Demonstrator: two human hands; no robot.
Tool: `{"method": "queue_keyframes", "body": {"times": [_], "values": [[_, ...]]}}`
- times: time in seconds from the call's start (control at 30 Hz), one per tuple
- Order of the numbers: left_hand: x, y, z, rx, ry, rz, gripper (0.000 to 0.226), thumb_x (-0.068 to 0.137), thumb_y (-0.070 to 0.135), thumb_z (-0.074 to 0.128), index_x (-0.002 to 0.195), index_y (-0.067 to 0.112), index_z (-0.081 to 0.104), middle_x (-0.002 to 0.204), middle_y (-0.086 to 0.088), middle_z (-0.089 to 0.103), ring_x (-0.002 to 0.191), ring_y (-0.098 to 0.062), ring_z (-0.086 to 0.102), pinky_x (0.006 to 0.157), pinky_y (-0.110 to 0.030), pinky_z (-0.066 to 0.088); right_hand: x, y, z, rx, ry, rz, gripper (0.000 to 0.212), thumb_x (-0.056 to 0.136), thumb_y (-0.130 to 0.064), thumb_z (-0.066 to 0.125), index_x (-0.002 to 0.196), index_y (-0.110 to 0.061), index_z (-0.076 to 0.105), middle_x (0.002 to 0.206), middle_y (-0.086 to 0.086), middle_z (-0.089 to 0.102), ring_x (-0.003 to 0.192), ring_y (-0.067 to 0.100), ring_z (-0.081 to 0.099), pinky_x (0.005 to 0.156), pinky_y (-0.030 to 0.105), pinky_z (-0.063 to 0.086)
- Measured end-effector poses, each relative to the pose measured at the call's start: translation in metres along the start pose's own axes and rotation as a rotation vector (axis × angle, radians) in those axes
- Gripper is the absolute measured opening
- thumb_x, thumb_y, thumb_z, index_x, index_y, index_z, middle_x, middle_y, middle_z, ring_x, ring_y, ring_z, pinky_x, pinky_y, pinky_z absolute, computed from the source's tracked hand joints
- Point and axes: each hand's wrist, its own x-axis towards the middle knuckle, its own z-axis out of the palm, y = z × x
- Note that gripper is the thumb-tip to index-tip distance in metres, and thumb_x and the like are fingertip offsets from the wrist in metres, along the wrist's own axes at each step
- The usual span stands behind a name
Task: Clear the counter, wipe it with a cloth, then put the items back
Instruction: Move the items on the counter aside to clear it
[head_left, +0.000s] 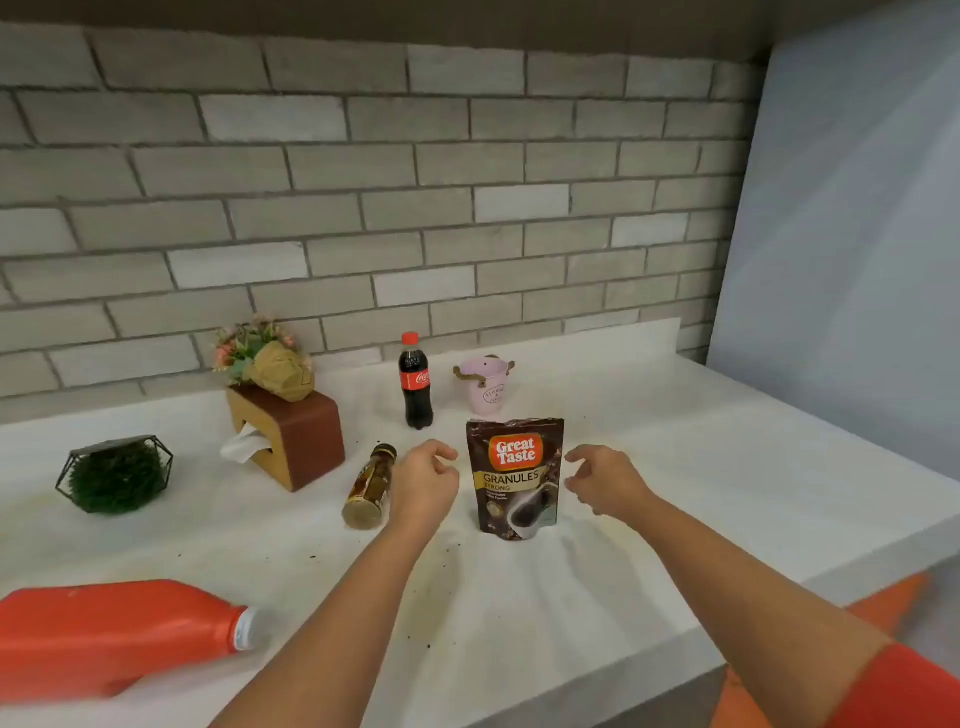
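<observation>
Flanking the coffee pouch (514, 480) at frame center, the left hand (423, 483) and right hand (605, 486) hover loosely curled, holding nothing. A careless sweep could roll the tipped jar (370, 488) beside the left hand across the counter (675, 467).

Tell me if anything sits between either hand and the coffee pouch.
Nothing visible does. The coffee pouch stands upright between the left hand and right hand, with bare counter in both gaps. The lying jar is outside, left of the left hand.
</observation>
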Motion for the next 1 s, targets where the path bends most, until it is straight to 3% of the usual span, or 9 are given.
{"method": "queue_keyframes", "body": {"times": [0.1, 0.2, 0.37, 0.5, 0.7, 0.9, 1.0], "values": [[0.014, -0.005, 0.009, -0.026, -0.038, 0.000, 0.039, 0.088, 0.001, 0.054, 0.123, 0.017, 0.054, 0.120, -0.005, 0.053, 0.106, -0.018, 0.053, 0.085, -0.024, 0.047, 0.009, -0.002, 0.009, 0.096, -0.013, 0.027, 0.047, 0.091, -0.018, 0.058, 0.136, -0.015, 0.043, 0.124, 0.010, 0.057, 0.110, 0.025, 0.056, 0.090, 0.031, 0.048], [0.026, -0.007, 0.019, -0.024, -0.097, -0.003, 0.041, 0.090, 0.009, 0.057, 0.130, 0.018, 0.051, 0.126, -0.002, 0.054, 0.111, -0.020, 0.056, 0.096, -0.033, 0.049, 0.019, -0.002, 0.015, 0.159, 0.009, 0.035, 0.043, 0.091, -0.019, 0.059, 0.131, -0.016, 0.045, 0.122, 0.010, 0.056, 0.100, 0.021, 0.053, 0.082, 0.026, 0.043], [0.036, -0.011, 0.027, 0.003, -0.136, 0.037, 0.027, 0.091, 0.020, 0.057, 0.117, 0.013, 0.061, 0.114, -0.002, 0.063, 0.100, -0.021, 0.061, 0.092, -0.038, 0.052, 0.033, 0.000, 0.017, 0.225, 0.032, 0.045, 0.032, 0.091, -0.017, 0.058, 0.120, -0.013, 0.048, 0.111, 0.007, 0.056, 0.093, 0.021, 0.053, 0.076, 0.030, 0.047], [0.043, -0.014, 0.034, -0.016, -0.141, 0.070, 0.017, 0.092, 0.020, 0.056, 0.104, 0.011, 0.065, 0.102, -0.005, 0.067, 0.091, -0.020, 0.063, 0.082, -0.035, 0.054, 0.039, 0.002, 0.014, 0.216, 0.040, 0.008, 0.024, 0.092, -0.012, 0.054, 0.116, -0.011, 0.055, 0.103, 0.004, 0.058, 0.094, 0.021, 0.056, 0.085, 0.037, 0.051], [0.054, -0.007, 0.043, -0.059, -0.133, 0.105, 0.013, 0.091, 0.017, 0.057, 0.098, 0.009, 0.066, 0.092, -0.006, 0.065, 0.076, -0.016, 0.059, 0.075, -0.030, 0.052, 0.043, 0.007, 0.005, 0.186, 0.016, -0.026, 0.031, 0.094, -0.013, 0.052, 0.125, -0.011, 0.057, 0.100, 0.004, 0.061, 0.089, 0.018, 0.058, 0.076, 0.028, 0.046], [0.063, 0.017, 0.060, -0.085, -0.137, 0.130, 0.014, 0.091, 0.017, 0.058, 0.100, 0.010, 0.066, 0.086, -0.001, 0.064, 0.074, -0.014, 0.060, 0.077, -0.031, 0.054, 0.047, 0.024, -0.021, 0.178, 0.042, -0.050, 0.026, 0.094, -0.013, 0.053, 0.118, -0.012, 0.061, 0.092, 0.006, 0.066, 0.084, 0.018, 0.061, 0.068, 0.026, 0.047], [0.065, 0.035, 0.073, -0.103, -0.142, 0.155, 0.013, 0.091, 0.016, 0.058, 0.098, 0.009, 0.067, 0.085, -0.002, 0.064, 0.074, -0.016, 0.061, 0.076, -0.033, 0.054, 0.052, 0.036, -0.040, 0.171, 0.060, -0.053, 0.025, 0.094, -0.013, 0.053, 0.118, -0.013, 0.062, 0.098, 0.010, 0.068, 0.084, 0.018, 0.062, 0.067, 0.026, 0.048]]}}
